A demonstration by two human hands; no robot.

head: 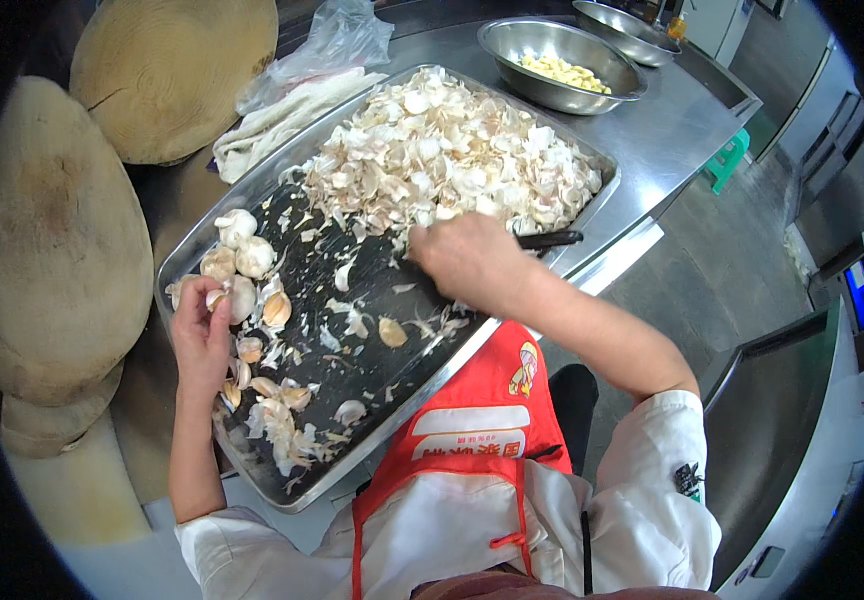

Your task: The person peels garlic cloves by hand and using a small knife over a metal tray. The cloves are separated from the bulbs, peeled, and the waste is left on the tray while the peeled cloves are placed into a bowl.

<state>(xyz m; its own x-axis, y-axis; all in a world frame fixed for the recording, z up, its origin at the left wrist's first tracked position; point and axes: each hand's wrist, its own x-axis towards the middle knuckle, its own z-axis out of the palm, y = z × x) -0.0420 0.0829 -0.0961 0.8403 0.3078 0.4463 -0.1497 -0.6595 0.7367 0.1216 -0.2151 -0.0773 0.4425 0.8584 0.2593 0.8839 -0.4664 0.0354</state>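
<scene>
A large metal tray lies before me, with a heap of garlic skins at its far end. My left hand holds a garlic clove between thumb and fingers, beside whole garlic bulbs at the tray's left. Unpeeled cloves and loose skins lie near my left wrist. My right hand is curled over the tray at the near edge of the heap; its fingertips are hidden. A black handle, seemingly of a knife, sticks out beyond that hand; whether the hand grips it I cannot tell.
A steel bowl with peeled garlic cloves stands behind the tray, and another steel bowl beyond it. Round wooden chopping blocks stand at the left. A white cloth and a clear plastic bag lie along the tray's far left side.
</scene>
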